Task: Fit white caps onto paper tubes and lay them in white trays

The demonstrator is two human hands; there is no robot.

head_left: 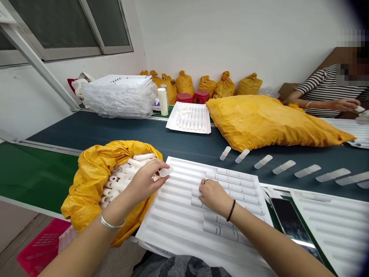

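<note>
My left hand (pixel 148 177) is closed around a small frosted white tube (pixel 166 172), its round end facing the tray's left edge. Beside that hand, a yellow woven sack (pixel 86 181) with a rolled-down mouth is full of loose white tubes (pixel 115 185). A white ridged tray (pixel 170 223) lies in front of me. Several white tubes with printed marks (pixel 221 231) rest in its grooves on the right half. Over these, my right hand (pixel 215 196) has curled fingers at the left end of a printed tube (pixel 196 202); its fingertips are partly hidden.
Frosted tubes (pixel 284 167) stand in a row on the dark conveyor belt (pixel 184 146). A full yellow sack (pixel 268 119) lies across it. A phone (pixel 291 219) sits between my tray and another tray (pixel 343 231). A co-worker (pixel 325 88) handles a white piece at the far right.
</note>
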